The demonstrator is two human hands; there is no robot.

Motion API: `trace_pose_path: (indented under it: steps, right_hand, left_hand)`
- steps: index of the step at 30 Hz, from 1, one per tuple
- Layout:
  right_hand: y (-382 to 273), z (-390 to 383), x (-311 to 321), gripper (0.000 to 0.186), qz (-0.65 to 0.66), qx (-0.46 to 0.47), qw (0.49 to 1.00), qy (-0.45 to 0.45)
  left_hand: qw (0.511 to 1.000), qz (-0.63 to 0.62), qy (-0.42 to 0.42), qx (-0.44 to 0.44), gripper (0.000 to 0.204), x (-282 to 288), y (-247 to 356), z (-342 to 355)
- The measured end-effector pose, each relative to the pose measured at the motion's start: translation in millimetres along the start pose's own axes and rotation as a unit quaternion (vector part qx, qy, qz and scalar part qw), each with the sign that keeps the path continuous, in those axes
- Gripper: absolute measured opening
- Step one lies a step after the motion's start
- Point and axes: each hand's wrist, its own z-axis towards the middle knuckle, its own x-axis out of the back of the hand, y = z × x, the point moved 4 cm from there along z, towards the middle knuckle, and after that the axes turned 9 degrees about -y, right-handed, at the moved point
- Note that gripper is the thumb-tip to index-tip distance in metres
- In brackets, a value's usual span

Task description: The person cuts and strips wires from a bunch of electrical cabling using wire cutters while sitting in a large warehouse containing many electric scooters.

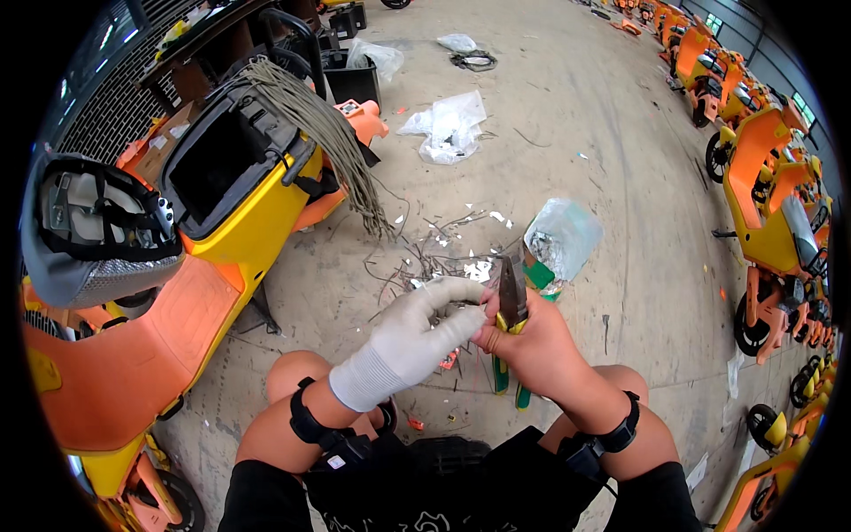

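Note:
My left hand (412, 341), in a pale knit glove with bare fingertips, is closed in a pinch right beside my right hand; what it holds, if anything, is too small to make out. My bare right hand (541, 346) grips pliers (511, 293) with dark jaws pointing up and yellow-and-dark handles. Below them on the floor lie green-handled tools (523, 395), partly hidden by my hand. Just ahead are scattered cut strands and white scraps (479, 270), and a translucent plastic bag (567, 235) with small pieces inside.
A yellow-orange scooter (142, 355) stands close at left, its open box (213, 168) draped with grey cords (346, 168), a grey padded seat (97, 230) beside it. Plastic bags (443, 124) and black bins (350, 80) lie farther ahead. Rows of scooters (753, 204) line the right side.

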Motion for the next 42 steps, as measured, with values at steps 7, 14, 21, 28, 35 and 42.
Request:
trace_pose_path:
  steps: [7, 14, 21, 28, 35, 42]
  right_hand:
    - [9, 2, -5, 0.023, -0.059, 0.017, 0.998, 0.029]
    - [17, 2, -11, 0.042, 0.063, -0.037, 0.997, -0.02]
    - [21, 1, -13, 0.05, 0.041, -0.024, 0.998, -0.05]
    - [20, -3, -16, 0.044, -0.033, -0.012, 0.998, -0.049]
    - [30, -2, -13, 0.04, -0.059, -0.002, 0.998, -0.022]
    - [34, -2, -13, 0.039, -0.051, 0.008, 0.999, -0.01]
  left_hand:
    - [0.998, -0.054, 0.023, 0.031, 0.029, -2, -8, 3]
    - [0.969, -0.207, 0.129, -0.038, 0.019, 12, -8, -2]
    - [0.991, -0.125, 0.053, -0.006, 0.023, 14, 5, -7]
    - [0.999, -0.034, 0.034, -0.012, 0.022, 6, -19, -8]
    - [0.995, -0.047, 0.025, 0.081, 0.02, 6, 2, -12]
    - [0.992, -0.077, 0.088, 0.038, 0.023, 4, -7, -10]
